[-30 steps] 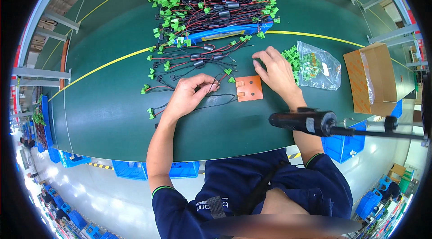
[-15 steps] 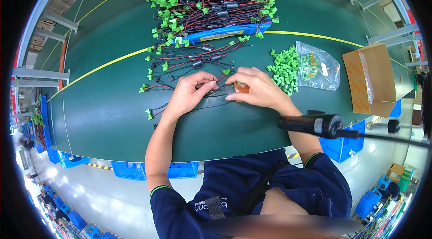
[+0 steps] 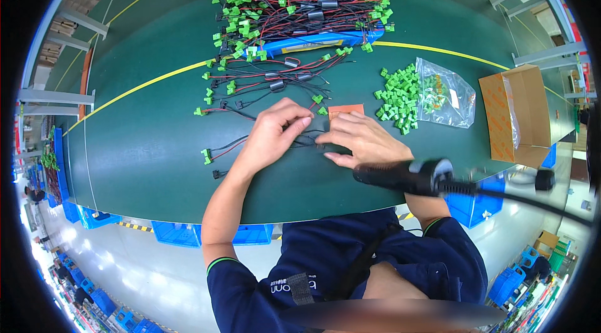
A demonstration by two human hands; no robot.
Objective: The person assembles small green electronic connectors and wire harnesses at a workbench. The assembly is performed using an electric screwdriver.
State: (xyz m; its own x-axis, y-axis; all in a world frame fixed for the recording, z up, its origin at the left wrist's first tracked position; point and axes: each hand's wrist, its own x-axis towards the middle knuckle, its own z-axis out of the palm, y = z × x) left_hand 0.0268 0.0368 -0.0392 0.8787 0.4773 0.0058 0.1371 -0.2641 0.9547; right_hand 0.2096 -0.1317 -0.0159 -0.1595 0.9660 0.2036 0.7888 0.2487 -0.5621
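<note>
My left hand is closed over the table, thumb and forefinger pinching a thin wire harness with red and black leads. A green connector shows just beyond those fingertips, and another lies close by. My right hand is next to it, palm down, thumb and forefinger apart, by the ends of black wires. Beyond its knuckles lies a flat orange-brown piece, partly covered by the hand. To the left, a harness end with a green connector and a black connector rest on the table.
A blue tray heaped with wire harnesses stands at the far side, more harnesses lying before it. Rightward are loose green connectors, a clear plastic bag and an open cardboard box. A black cylindrical device overlaps my right forearm.
My right hand has moved toward me and spread its fingers, baring more of the orange-brown piece. My left hand keeps its pinch nearly in place. The black device has swung left.
</note>
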